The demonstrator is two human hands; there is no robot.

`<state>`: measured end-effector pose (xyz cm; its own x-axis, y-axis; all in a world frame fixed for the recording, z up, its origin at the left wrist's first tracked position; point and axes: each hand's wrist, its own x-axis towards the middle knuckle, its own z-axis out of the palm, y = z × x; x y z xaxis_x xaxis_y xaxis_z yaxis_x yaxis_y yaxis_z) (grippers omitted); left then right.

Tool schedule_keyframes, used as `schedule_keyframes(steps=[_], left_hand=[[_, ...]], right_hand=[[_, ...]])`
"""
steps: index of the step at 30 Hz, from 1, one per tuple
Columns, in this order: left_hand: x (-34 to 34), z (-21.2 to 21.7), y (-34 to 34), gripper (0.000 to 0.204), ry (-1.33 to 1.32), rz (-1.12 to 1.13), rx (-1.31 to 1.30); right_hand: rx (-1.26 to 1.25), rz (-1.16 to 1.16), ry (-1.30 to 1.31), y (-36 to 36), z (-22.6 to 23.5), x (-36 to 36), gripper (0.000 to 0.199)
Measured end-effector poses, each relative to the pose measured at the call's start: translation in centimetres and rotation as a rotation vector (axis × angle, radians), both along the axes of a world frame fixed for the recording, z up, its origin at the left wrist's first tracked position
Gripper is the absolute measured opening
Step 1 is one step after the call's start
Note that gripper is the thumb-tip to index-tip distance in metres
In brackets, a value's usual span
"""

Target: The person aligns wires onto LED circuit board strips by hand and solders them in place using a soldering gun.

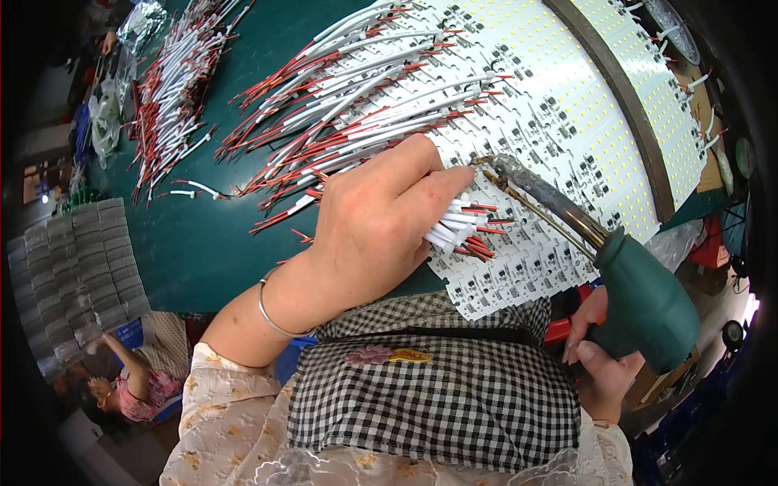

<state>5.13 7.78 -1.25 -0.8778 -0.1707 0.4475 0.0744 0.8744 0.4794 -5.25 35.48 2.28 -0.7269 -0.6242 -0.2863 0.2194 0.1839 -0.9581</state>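
Observation:
My left hand [373, 215] is closed around a bunch of short white-sleeved wires [458, 229] with red and black ends. Its thumb and forefinger pinch together over the white LED circuit board panel [519, 174], close to the soldering tip. My right hand [604, 352] grips a green soldering gun [652, 300] from below. The gun's long metal tip reaches left across the panel and ends beside my left fingertips. Whether the tip touches a board or a wire is hard to see. Many wires [356, 125] lie in rows along the panel's left part.
A dark curved bar [620, 89] lies across the panel. At the far left of the green table [182, 251] is a heap of loose wires [174, 97]. Stacked grey panels [77, 275] stand left, near another person [142, 377]. A checkered apron [438, 397] covers my lap.

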Motion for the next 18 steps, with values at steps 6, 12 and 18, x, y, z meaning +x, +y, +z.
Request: schedule_keyframes(steps=[6,12,18], left_hand=[[-0.1,0.1,0.1,0.031,0.020,-0.007,-0.009],[-0.1,0.0,0.2,0.029,0.032,-0.014,-0.049],[-0.4,-0.7,-0.6,0.032,0.083,-0.100,0.013]], right_hand=[[-0.206,-0.125,-0.168,0.1,1.0,-1.0,0.067],[-0.186,0.001,-0.079,1.2,0.5,-1.2,0.071],[-0.167,-0.036,-0.075,2.2,0.3,-0.3,0.071]])
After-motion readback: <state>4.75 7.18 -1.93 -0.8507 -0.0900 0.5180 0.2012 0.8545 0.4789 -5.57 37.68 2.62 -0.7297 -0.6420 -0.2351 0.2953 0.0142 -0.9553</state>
